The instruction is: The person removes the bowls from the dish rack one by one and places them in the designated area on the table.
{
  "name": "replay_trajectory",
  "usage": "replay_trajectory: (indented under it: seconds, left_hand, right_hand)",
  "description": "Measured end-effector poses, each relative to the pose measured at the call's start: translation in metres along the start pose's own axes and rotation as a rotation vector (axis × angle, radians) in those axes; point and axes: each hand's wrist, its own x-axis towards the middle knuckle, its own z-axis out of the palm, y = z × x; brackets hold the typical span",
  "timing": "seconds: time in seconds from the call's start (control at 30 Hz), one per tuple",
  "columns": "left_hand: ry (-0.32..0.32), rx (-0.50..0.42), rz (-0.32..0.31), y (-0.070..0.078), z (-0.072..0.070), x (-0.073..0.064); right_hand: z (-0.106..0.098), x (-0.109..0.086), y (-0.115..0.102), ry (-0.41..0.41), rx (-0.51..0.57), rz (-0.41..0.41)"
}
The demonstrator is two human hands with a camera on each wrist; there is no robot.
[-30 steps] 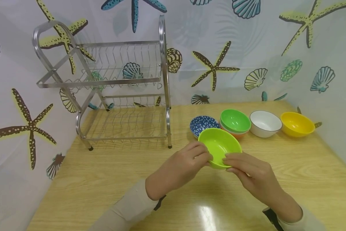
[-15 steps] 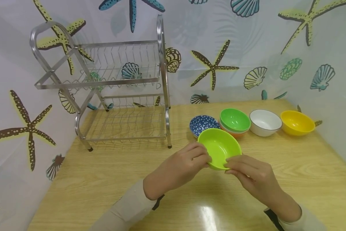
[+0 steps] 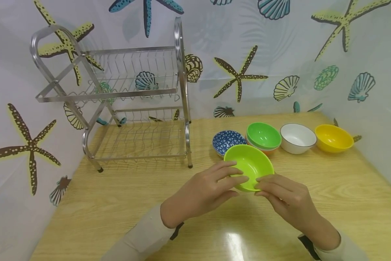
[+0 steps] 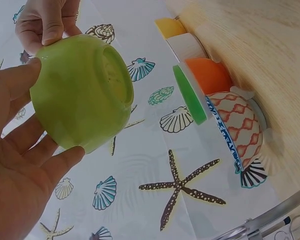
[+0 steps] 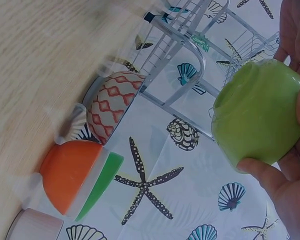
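In the head view a lime-green bowl (image 3: 252, 168) is held up over the table, tilted with its inside toward me. My right hand (image 3: 288, 197) pinches its near right rim, thumb outside and fingers inside. My left hand (image 3: 208, 190) is at the bowl's left side with fingers extended over the rim and spread, the thumb below and apart from them. In the left wrist view the bowl's outer wall (image 4: 80, 95) and base ring show, with the left hand's fingers around the rim. The right wrist view shows the bowl's underside (image 5: 260, 117) between both hands.
Behind stand a blue-patterned bowl (image 3: 228, 141), a stack topped by a green bowl (image 3: 263, 136), a white bowl (image 3: 298, 138) and a yellow bowl (image 3: 333, 138). A two-tier metal dish rack (image 3: 117, 95) stands at the left on the wooden table (image 3: 123, 195).
My left hand has loosened from its pinch on the rim; its fingers have straightened and spread, and the thumb has dropped away. The right hand's hold and the bowl stay nearly the same.
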Motion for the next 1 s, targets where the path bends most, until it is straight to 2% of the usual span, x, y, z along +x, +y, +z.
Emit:
replay_trajectory:
  seconds: [0.23, 0.5, 0.7, 1.0]
  left_hand:
    - [0.005, -0.022, -0.021, 0.000, 0.000, -0.002]
    - [0.002, -0.042, -0.108, -0.004, -0.004, -0.009]
    - [0.000, -0.060, -0.178, -0.011, -0.008, -0.017]
    - [0.007, -0.068, -0.281, -0.024, -0.019, -0.031]
  right_hand:
    - [0.001, -0.002, 0.002, 0.008, 0.002, -0.002]
    - [0.002, -0.002, 0.009, 0.049, 0.016, 0.027]
    - [-0.007, -0.008, 0.021, 0.051, -0.010, 0.132]
    - [-0.031, -0.022, 0.052, 0.101, -0.151, 0.226]
